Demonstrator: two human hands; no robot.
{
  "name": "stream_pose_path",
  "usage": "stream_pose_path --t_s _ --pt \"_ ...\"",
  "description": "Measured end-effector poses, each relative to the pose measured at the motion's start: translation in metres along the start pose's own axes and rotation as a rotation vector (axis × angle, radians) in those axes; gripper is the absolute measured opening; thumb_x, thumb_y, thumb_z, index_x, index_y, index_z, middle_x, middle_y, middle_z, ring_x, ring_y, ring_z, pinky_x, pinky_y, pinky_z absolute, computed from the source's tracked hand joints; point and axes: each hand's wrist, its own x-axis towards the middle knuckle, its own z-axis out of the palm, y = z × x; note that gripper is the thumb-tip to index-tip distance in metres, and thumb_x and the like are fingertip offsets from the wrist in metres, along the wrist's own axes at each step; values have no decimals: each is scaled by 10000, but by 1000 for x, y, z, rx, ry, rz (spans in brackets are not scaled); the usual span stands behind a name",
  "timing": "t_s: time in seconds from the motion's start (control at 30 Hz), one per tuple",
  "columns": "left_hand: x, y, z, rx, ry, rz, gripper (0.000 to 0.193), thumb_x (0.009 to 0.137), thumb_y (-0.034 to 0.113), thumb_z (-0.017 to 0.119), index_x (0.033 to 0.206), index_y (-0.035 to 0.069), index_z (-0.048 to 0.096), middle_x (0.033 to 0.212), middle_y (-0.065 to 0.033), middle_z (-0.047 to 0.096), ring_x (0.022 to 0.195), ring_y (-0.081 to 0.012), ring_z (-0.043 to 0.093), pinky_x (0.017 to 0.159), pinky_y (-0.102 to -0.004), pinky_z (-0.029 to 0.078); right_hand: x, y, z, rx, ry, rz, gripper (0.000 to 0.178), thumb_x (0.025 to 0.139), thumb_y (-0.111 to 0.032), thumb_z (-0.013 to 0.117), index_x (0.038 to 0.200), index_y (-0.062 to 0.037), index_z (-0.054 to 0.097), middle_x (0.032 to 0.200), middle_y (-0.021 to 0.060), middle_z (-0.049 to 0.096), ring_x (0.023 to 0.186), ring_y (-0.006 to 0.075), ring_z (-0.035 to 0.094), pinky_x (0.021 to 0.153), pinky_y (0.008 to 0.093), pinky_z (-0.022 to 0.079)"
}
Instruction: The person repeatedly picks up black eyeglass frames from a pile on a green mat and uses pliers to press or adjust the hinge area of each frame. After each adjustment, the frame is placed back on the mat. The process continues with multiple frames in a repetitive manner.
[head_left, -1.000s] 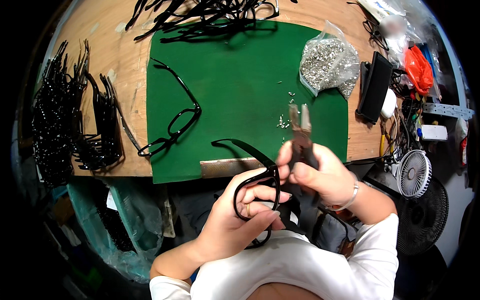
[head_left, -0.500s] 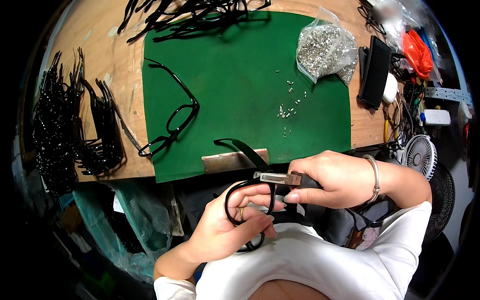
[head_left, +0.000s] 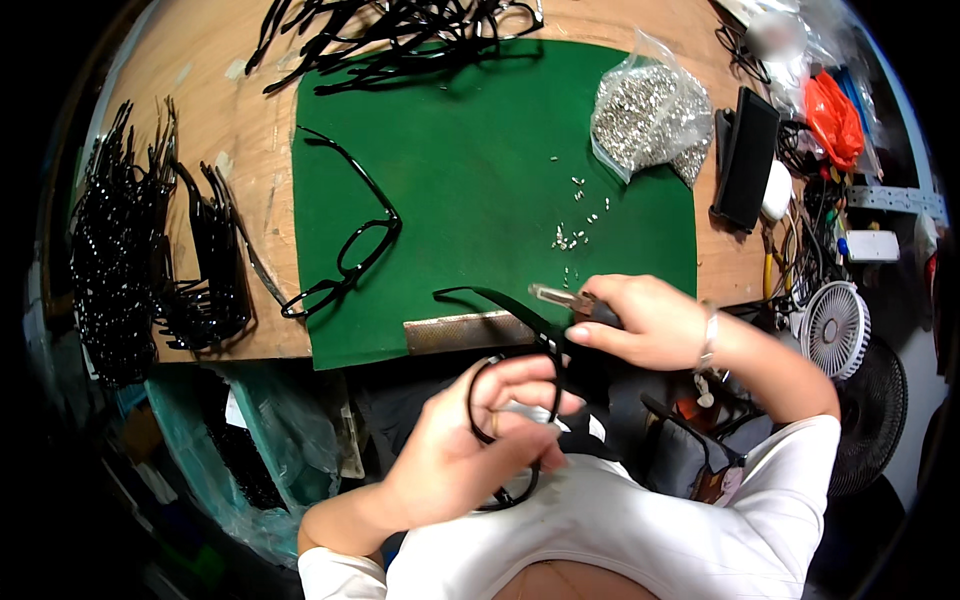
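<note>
My left hand (head_left: 430, 455) is closed on a black eyeglass frame (head_left: 545, 326) in front of the table edge. Its fingers pass through one rim, and a temple points up over the mat's near edge. My right hand (head_left: 650, 320) grips pliers (head_left: 562, 298), whose metal jaws point left just above and beside the frame's hinge area, apart from it. Small silvery metal pieces (head_left: 570, 238) lie scattered on the green mat (head_left: 470, 160). Another black eyeglass frame (head_left: 362, 245) rests unfolded at the mat's left side.
Black frames (head_left: 400, 50) are piled at the far edge, with stacks of black frames (head_left: 120, 250) at left. A clear bag of metal pieces (head_left: 640, 115) sits far right, near a black phone (head_left: 748, 158). A white fan (head_left: 836, 330) stands right. A metal strip (head_left: 465, 333) lies at the near edge.
The pliers in my right hand have moved up and away from the frame's hinge area. My left hand has shifted slightly right with the frame.
</note>
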Motion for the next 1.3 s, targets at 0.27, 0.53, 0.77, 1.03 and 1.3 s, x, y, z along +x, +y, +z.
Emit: stream_pose_path --t_s 0.27,0.53,0.77,1.03,1.3 --pt "30 15 -35 652 202 335 334 796 20 520 1118 -41 456 891 -137 592 759 -186 583 697 -273 482 8 13 19 135 137 68 330 788 -302 582 877 13 541 696 163 549 648 303 559 594 362 433" --pt "51 45 -113 2036 687 601 357 756 147 612 1077 48 490 864 -113 527 704 -281 571 583 -346 479 16 7 18 112 182 -9 300 789 -287 577 838 7 540 720 172 543 673 324 547 605 379 427" --pt "45 100 -110 1613 346 530 529 694 242 694 1114 9 472 996 -133 547 873 -228 554 775 -318 443 14 13 22 136 234 26 302 789 -294 575 835 3 536 729 164 548 696 330 551 616 383 434" --pt "206 154 -77 1035 660 745 437 771 391 588 853 -38 569 753 -158 608 710 -234 585 654 -328 451 19 12 27 45 236 -12 279 773 -273 587 817 -2 537 732 173 551 699 341 556 617 393 436" --pt "171 145 -118 778 469 784 285 878 323 490 845 43 528 795 -52 593 732 -91 519 663 -233 430 15 13 35 8 345 -2 246 773 -256 583 835 -21 541 729 143 555 696 316 557 607 377 439"
